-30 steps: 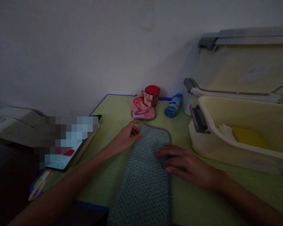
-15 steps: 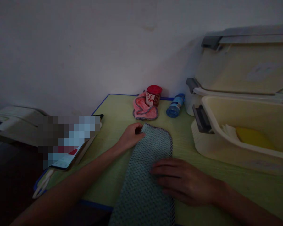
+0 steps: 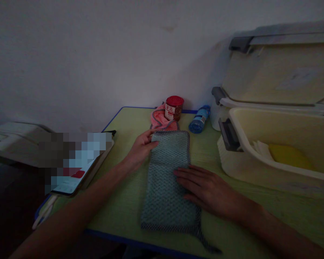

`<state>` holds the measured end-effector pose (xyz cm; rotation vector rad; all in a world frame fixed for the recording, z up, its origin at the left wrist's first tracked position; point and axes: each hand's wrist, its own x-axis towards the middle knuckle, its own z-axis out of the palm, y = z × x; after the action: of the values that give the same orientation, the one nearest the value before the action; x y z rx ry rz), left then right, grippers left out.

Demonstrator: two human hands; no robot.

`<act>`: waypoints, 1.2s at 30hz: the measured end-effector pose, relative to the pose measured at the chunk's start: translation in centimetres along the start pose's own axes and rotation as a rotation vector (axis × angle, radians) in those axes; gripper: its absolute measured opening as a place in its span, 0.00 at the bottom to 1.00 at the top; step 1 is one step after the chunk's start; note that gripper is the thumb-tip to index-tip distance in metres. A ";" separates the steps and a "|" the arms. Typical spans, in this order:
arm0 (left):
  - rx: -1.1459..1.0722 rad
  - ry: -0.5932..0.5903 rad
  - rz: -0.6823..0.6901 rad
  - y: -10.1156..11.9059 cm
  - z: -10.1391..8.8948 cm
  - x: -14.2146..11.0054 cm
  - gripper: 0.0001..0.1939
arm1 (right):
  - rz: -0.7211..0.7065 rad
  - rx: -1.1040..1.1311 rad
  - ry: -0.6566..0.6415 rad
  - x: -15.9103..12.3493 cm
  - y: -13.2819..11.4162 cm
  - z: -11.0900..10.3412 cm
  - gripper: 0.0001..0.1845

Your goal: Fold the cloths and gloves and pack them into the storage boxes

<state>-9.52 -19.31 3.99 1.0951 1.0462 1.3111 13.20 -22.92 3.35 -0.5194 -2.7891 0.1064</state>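
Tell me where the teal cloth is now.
In the head view, the teal cloth lies at lower centre on the table, the left hand at its far left corner, the right hand over its right edge.

A rectangular blue-green cloth point(image 3: 166, 192) with a bumpy weave and dark checked edging point(image 3: 164, 227) lies spread lengthwise on the green tabletop point(image 3: 118, 210), a dark strip point(image 3: 203, 241) trailing from its near right corner.

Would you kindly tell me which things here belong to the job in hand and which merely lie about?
In use: teal cloth; left hand, pinching its edge; right hand, on it.

Seemingly just lying about: pink cloth; red cylinder; blue item; lit device; open cream box; yellow item inside.
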 end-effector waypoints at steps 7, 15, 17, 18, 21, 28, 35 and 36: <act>0.226 -0.397 0.202 0.6 -0.8 -1.4 0.16 | 0.131 -0.138 0.018 -0.2 1.5 -0.1 0.13; 0.835 -0.668 0.432 -0.4 -0.5 -2.8 0.23 | 0.006 0.050 -0.080 -0.6 0.2 -0.2 0.10; 0.805 -0.655 0.445 -0.4 -0.5 -2.7 0.19 | -0.039 0.065 -0.046 -0.7 0.2 -0.2 0.13; 0.775 -0.624 0.443 -0.3 -0.4 -2.7 0.17 | -0.061 0.070 -0.029 -0.8 0.1 -0.1 0.14; 0.664 -0.463 0.380 0.5 0.0 -2.9 0.14 | -0.121 0.102 -0.039 -0.8 -0.2 -0.3 0.18; 0.377 -0.152 0.153 1.9 1.3 -2.6 0.11 | -0.090 0.211 -0.245 -0.3 -1.2 -1.1 0.23; 0.327 -0.100 0.124 2.1 0.4 0.0 0.13 | -0.005 0.215 -0.179 1.3 -1.1 -1.4 0.20; 0.322 -0.099 0.119 2.2 0.3 0.3 0.13 | 0.005 0.193 -0.150 2.0 -1.0 -1.2 0.19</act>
<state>-9.59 -19.11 6.22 1.4685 1.1579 1.1919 11.47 -23.10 5.22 -0.4886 -2.8803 0.4281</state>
